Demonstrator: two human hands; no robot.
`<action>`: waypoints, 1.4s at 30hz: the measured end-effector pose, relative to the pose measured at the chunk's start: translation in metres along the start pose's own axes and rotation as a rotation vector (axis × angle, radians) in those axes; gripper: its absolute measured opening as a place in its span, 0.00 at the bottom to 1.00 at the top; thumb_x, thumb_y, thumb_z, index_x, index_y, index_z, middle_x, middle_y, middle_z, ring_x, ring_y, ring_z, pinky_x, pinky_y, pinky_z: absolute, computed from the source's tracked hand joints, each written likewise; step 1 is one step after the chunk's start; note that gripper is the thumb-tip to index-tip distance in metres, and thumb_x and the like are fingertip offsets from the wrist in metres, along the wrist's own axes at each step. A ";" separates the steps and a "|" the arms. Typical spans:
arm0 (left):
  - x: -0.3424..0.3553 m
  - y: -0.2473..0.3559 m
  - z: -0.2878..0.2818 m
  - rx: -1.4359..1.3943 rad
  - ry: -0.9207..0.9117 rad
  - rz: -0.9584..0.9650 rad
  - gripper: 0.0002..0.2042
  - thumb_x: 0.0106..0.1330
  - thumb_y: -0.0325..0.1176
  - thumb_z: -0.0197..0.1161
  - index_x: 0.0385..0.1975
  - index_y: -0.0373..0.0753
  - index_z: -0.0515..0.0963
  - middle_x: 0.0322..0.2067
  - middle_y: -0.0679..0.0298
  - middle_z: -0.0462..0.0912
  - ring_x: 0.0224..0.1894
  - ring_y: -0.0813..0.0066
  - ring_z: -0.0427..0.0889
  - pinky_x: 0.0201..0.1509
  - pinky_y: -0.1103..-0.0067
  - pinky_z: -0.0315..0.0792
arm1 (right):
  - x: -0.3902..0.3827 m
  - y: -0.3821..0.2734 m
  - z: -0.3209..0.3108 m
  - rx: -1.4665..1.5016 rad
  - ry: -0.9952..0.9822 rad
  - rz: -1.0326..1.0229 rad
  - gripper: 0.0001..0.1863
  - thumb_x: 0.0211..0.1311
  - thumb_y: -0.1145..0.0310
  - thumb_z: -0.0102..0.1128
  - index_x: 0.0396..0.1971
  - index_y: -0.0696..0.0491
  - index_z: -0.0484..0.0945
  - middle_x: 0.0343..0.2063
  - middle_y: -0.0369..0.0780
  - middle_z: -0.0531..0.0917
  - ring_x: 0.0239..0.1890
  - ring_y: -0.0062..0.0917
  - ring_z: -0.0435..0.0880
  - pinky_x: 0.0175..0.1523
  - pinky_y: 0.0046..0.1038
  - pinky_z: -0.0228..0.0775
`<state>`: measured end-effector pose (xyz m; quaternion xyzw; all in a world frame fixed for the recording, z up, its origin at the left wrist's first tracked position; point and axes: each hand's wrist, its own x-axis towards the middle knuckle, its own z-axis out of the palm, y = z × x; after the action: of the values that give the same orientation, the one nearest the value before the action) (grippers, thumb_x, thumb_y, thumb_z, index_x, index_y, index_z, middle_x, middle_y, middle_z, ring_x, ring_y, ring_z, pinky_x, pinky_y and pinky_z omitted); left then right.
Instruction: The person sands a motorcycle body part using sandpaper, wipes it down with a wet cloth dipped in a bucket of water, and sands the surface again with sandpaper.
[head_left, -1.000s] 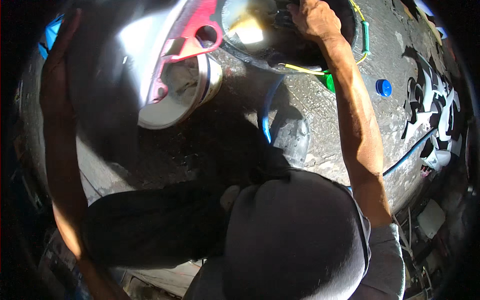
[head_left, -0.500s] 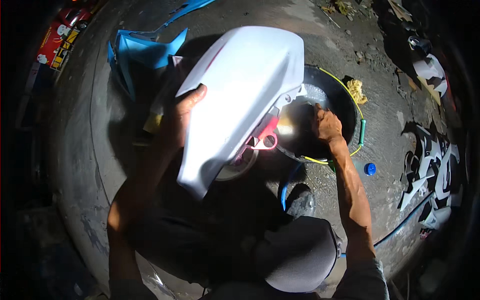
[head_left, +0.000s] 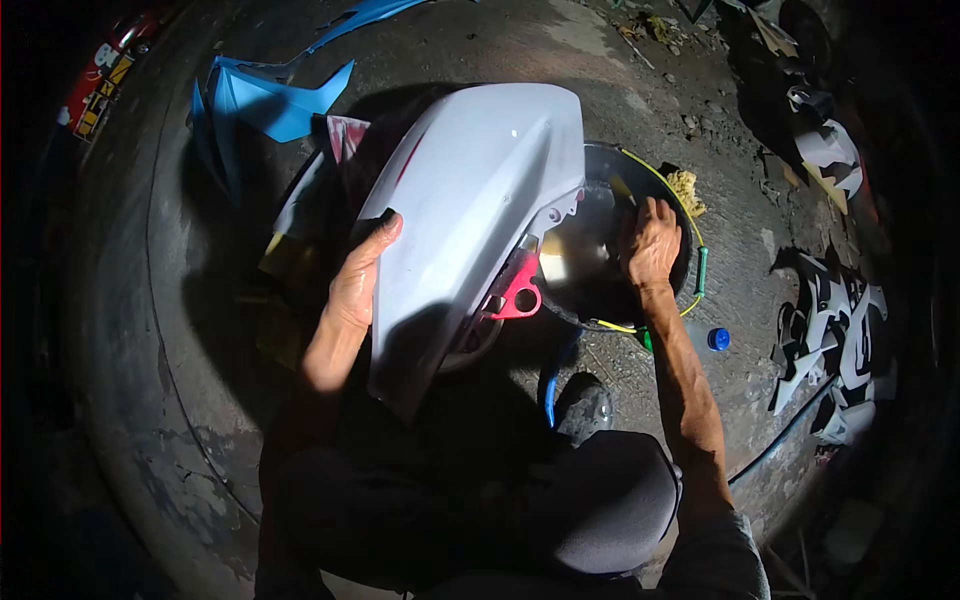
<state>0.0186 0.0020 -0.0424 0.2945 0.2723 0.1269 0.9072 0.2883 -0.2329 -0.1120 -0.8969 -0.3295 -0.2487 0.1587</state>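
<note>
My left hand (head_left: 355, 280) grips the left edge of a large white plastic panel (head_left: 470, 180) with a red bracket (head_left: 522, 292) on its lower right side, held tilted over the middle of the ground. My right hand (head_left: 653, 240) is inside a black bucket (head_left: 595, 300) with a yellow wire handle and cloudy water, its fingers curled; what they hold, if anything, is hidden. A crumpled yellow thing (head_left: 686, 190) lies beside the bucket's rim. A clear bottle with a blue cap (head_left: 718, 338) is just below the bucket.
Blue panels (head_left: 280, 100) lie at the upper left on concrete (head_left: 160, 330). Black-and-white panels (head_left: 830, 330) and a hose (head_left: 785, 430) lie at the right, with more pieces (head_left: 830, 150) above. My boot (head_left: 582, 405) and knee are low in the middle. A red object (head_left: 100, 70) sits at the far upper left.
The white panel has swung from the upper left toward the middle, turning its white face up, and has dropped slightly since half a second ago. My right hand stays in the bucket.
</note>
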 end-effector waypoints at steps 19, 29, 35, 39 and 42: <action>0.008 -0.008 -0.027 -0.017 -0.068 0.032 0.29 0.65 0.44 0.55 0.60 0.30 0.60 0.55 0.50 0.70 0.56 0.57 0.70 0.62 0.67 0.62 | -0.009 -0.007 -0.002 0.330 -0.505 -0.306 0.25 0.45 0.72 0.53 0.50 0.50 0.73 0.31 0.49 0.80 0.35 0.46 0.79 0.38 0.40 0.71; 0.003 -0.006 -0.042 -0.020 -0.076 0.087 0.29 0.66 0.44 0.54 0.60 0.30 0.59 0.56 0.51 0.69 0.59 0.59 0.68 0.63 0.67 0.59 | -0.013 -0.029 0.065 0.363 -0.787 -0.614 0.05 0.50 0.65 0.53 0.19 0.48 0.75 0.19 0.41 0.80 0.27 0.37 0.81 0.31 0.35 0.71; 0.015 -0.024 -0.033 -0.089 -0.155 0.040 0.29 0.66 0.44 0.53 0.60 0.30 0.59 0.56 0.51 0.68 0.58 0.59 0.68 0.63 0.67 0.59 | -0.004 0.003 0.090 0.403 -0.562 -0.382 0.09 0.58 0.67 0.44 0.26 0.48 0.75 0.25 0.45 0.80 0.30 0.41 0.81 0.36 0.40 0.71; 0.004 -0.008 -0.047 -0.061 -0.099 0.070 0.28 0.67 0.44 0.52 0.60 0.30 0.59 0.56 0.51 0.68 0.58 0.59 0.68 0.63 0.67 0.59 | 0.010 -0.022 0.095 0.336 -0.564 -0.270 0.08 0.54 0.66 0.46 0.26 0.49 0.76 0.22 0.45 0.80 0.27 0.42 0.81 0.37 0.40 0.71; 0.022 -0.026 -0.025 -0.143 -0.193 0.043 0.28 0.67 0.44 0.52 0.60 0.30 0.59 0.55 0.51 0.69 0.58 0.59 0.69 0.63 0.67 0.60 | 0.030 0.066 0.096 0.665 -0.820 -0.297 0.11 0.57 0.67 0.51 0.17 0.53 0.72 0.17 0.35 0.77 0.20 0.24 0.75 0.22 0.27 0.62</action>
<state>0.0243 0.0014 -0.0839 0.2457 0.1676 0.1366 0.9449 0.3855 -0.2230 -0.1822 -0.7656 -0.5482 0.2193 0.2555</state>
